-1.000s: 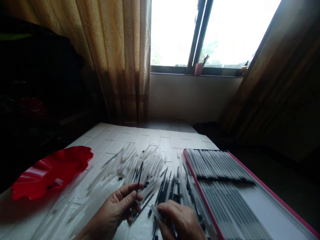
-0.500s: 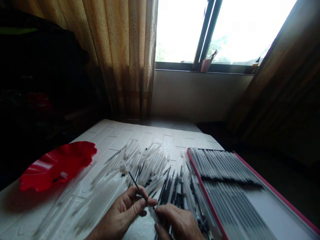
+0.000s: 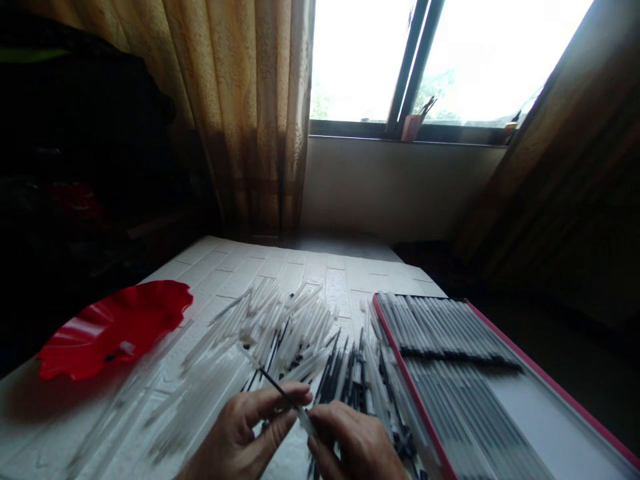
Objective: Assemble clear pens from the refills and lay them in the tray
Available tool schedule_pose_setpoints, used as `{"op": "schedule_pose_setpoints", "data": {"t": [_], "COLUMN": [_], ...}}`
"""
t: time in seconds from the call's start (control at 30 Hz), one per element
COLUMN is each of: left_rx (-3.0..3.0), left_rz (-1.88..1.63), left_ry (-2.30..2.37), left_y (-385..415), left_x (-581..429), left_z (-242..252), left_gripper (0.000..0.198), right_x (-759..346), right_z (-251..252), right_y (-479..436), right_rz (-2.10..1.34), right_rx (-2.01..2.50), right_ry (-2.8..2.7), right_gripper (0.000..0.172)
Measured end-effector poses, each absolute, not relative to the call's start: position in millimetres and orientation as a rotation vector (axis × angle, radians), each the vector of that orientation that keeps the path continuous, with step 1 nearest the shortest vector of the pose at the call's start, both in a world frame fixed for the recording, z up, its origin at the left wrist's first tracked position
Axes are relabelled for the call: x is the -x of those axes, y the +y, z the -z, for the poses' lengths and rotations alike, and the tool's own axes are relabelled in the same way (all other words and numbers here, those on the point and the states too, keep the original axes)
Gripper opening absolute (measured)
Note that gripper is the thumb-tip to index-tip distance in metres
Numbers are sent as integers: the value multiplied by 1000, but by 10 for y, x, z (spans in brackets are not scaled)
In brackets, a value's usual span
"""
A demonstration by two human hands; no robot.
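Observation:
My left hand (image 3: 245,433) pinches a thin black refill (image 3: 274,385) between thumb and fingers, its free end pointing up and left. My right hand (image 3: 350,443) is closed on a clear pen barrel (image 3: 306,421) that meets the refill's lower end. Both hands are at the bottom of the view, above a loose heap of clear barrels (image 3: 280,327) and black refills (image 3: 345,373) spread over the white table (image 3: 320,273).
A pink-rimmed white tray (image 3: 560,400) at the right holds rows of assembled pens (image 3: 440,333). A red wavy-edged dish (image 3: 115,327) with a small piece in it sits at the left. Curtains, a window and a wall stand behind the table.
The refill in my left hand has tilted from upright to slanting left and come down to the barrel in my right hand. My hands have drawn together.

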State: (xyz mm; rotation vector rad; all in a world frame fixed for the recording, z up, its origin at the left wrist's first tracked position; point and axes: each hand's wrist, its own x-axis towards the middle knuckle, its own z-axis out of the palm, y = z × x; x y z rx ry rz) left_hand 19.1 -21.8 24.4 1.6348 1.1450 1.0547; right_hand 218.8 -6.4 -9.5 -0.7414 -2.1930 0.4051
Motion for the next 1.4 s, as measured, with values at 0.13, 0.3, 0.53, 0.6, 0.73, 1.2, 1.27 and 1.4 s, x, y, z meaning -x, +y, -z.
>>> {"op": "schedule_pose_setpoints", "data": {"t": [0.13, 0.3, 0.53, 0.6, 0.73, 1.2, 1.27, 1.4], "left_rx": [-1802, -1866, -1992, -1960, -2008, -2431, -2409, -2334], "left_rz": [-1086, -1122, -1070, -1058, -1079, -516, -511, -479], "left_ry": [1142, 1099, 1080, 1104, 1108, 1569, 1565, 1553], "left_y": [-258, -286, -335, -345, -291, -132, -131, -121], "left_x": [-136, -110, -167, -153, -76, -61, -7, 74], "left_z": [-272, -358, -411, -405, -332, -181, -186, -225], "left_gripper": [32, 37, 41, 43, 45, 15, 15, 17], "right_x": [-2201, -2215, -2190, -2203, -2257, -2358, -2384, -2412], "right_z": [63, 56, 44, -8, -93, -129, -135, -177], "right_y": [-72, -70, -81, -98, -155, -118, -107, -83], "right_rz": [-463, -532, -574, -589, -596, -530, -512, -480], "right_rx": [753, 716, 678, 664, 748, 900, 907, 890], "right_ry": [-2222, -2272, -2192, -2140, -1911, -1757, -1767, -1803], "right_gripper": [14, 16, 15, 15, 10, 11, 11, 11]}}
